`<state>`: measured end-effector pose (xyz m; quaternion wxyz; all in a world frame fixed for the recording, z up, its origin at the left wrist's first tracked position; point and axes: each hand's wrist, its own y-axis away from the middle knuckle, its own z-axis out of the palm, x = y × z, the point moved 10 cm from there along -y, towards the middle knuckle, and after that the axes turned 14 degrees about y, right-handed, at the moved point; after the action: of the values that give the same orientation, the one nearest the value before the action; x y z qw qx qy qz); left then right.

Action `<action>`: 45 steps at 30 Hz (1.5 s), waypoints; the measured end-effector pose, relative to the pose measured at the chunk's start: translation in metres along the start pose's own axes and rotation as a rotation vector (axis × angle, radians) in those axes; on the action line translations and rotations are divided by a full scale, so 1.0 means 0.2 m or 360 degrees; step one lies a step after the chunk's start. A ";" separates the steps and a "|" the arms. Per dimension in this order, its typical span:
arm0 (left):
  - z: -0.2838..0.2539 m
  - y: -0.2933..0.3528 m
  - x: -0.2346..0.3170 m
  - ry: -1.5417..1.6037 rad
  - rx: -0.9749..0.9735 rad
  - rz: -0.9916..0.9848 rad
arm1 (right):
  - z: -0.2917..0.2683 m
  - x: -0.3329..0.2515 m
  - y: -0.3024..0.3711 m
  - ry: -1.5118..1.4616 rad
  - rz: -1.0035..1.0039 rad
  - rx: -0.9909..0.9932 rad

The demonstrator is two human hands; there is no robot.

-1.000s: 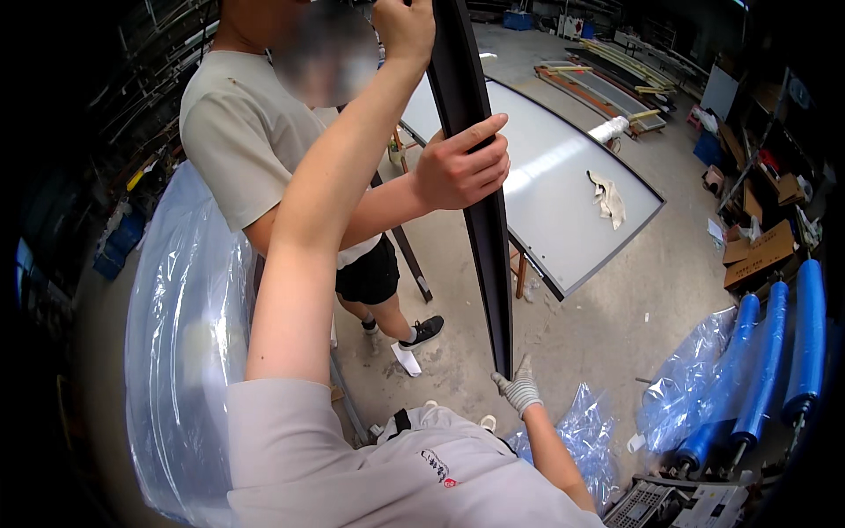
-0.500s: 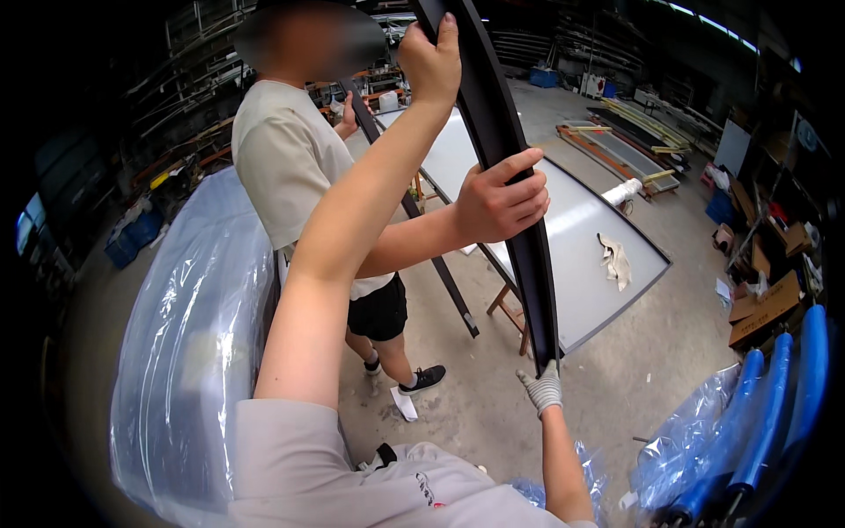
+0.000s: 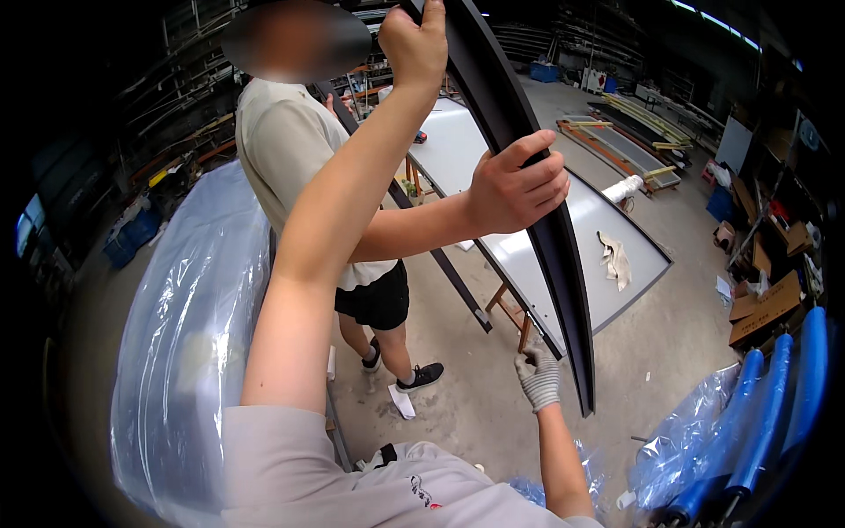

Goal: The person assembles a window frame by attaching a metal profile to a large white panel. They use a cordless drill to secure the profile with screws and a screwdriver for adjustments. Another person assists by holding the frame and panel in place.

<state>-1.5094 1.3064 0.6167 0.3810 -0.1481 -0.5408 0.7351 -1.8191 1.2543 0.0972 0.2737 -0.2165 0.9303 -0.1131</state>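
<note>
Gripping the long black bar (image 3: 556, 255) near the upper edge of view, my bare left hand (image 3: 414, 48) has its thumb against the side and its fingers wrapped behind. The bar is matte and dark, with raised edges along a hollow channel and a squared lower end; it hangs at a slant, passing in front of the white table (image 3: 620, 207), where a crumpled cloth (image 3: 614, 261) lies. My right hand (image 3: 539, 380), in a grey striped glove, is off the bar, just left of its lower end near the table's corner. Those fingers are partly curled; I cannot tell whether they touch anything. The other person's hand (image 3: 519, 180) is clasped around the bar lower down than my left.

Half a second ago the lower end met my gloved fingers; now it has swung right and sits apart from them. The other person's hand has shifted slightly right along with the bar.

Off to the left, a blue bin (image 3: 130, 246) has whitish stuff heaped at its top, too small to make out. At the right is a cardboard box (image 3: 767, 308), its contents unclear to me.
</note>
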 end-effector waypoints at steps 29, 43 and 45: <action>0.17 0.22 0.02 0.0297 -0.0292 -0.0151 | 0.20 -0.13 0.02 -0.0452 0.0428 0.0757; 0.08 0.31 -0.25 0.0237 -0.0540 -0.0343 | 0.74 -0.47 -0.37 -0.0051 0.0315 -0.0130; 0.08 0.32 -0.30 0.0273 -0.0591 -0.0348 | 0.77 -0.49 -0.36 0.0007 0.0247 -0.0209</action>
<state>-1.5044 1.2441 0.5534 0.4692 -0.2182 -0.6452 0.5621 -1.6345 1.2223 0.0380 0.2647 -0.1610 0.9503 -0.0308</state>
